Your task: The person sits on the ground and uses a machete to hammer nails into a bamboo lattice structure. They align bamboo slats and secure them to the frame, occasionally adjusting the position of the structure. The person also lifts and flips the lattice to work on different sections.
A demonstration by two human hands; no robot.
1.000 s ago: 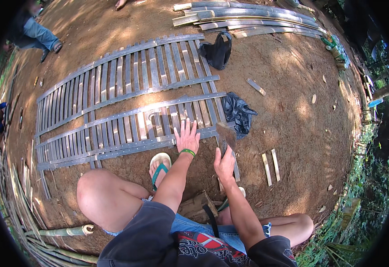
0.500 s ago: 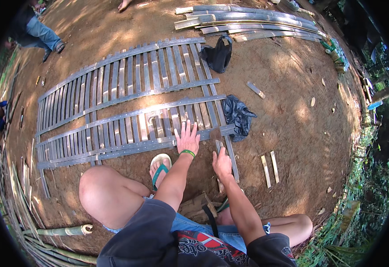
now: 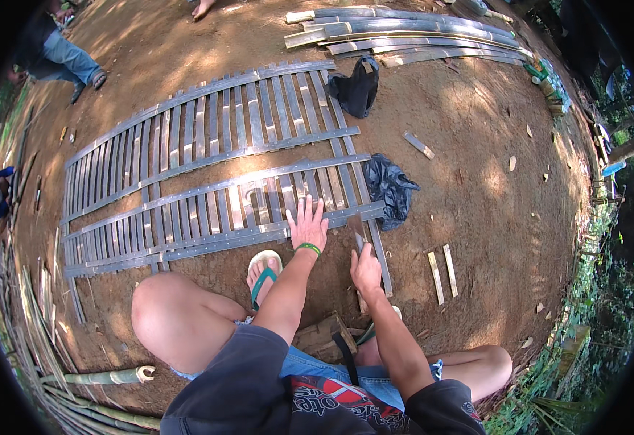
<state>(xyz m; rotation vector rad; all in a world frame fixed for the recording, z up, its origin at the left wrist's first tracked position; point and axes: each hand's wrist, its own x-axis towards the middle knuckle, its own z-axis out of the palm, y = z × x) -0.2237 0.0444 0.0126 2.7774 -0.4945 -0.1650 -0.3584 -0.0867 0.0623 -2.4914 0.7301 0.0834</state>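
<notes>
A slatted bamboo panel (image 3: 219,154) lies flat on the ground in front of me, its dark slats crossed by long nailed strips. My left hand (image 3: 307,225) rests palm down, fingers spread, on the near bamboo strip (image 3: 259,235). To its right, my right hand (image 3: 365,270) is closed around the handle of a large knife, perhaps a machete. The knife's dark, broad blade (image 3: 357,228) points away from me beside the strip's right end. Whether the blade touches the bamboo I cannot tell. The fingers cover most of the handle.
A black plastic bag (image 3: 388,190) lies against the panel's right edge, with a dark bag (image 3: 355,88) farther back. Short bamboo pieces (image 3: 442,273) lie at right. Split bamboo poles (image 3: 411,32) are stacked at the back. Another person's jeans-clad leg (image 3: 70,56) shows at far left.
My right hand has shifted slightly and the knife's angle has changed, so more of its blade shows. My left hand stays on the strip. The whole view has moved a little.
</notes>
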